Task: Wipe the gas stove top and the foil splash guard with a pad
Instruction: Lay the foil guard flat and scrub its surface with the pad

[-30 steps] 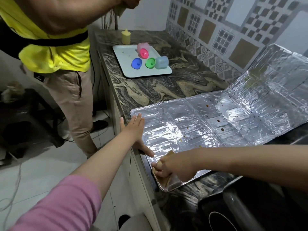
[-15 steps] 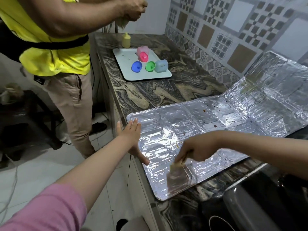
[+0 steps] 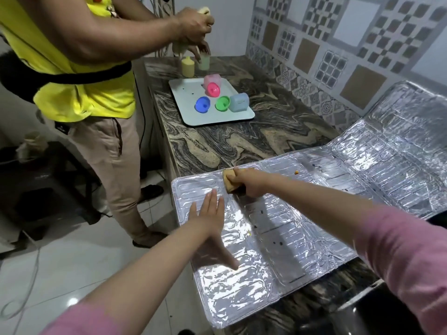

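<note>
Foil splash guard is laid flat across the marbled counter, crinkled and shiny, embossed with rectangular panels, dotted with dark specks and one orange crumb. Its near-left corner overhangs the counter's front edge; its far-right part is bent up against the tiled wall. Pad, tan with a darker underside, is gripped in the curled fingers of the right hand and pressed on the guard's far edge, mostly covered by that hand. Left hand is laid flat on the guard near its left edge, fingers straight and together, holding nothing. Gas stove top is barely seen: only a dark cut-off shape at the bottom-right corner. A tray with coloured cups is seen at the counter's far end.
</note>
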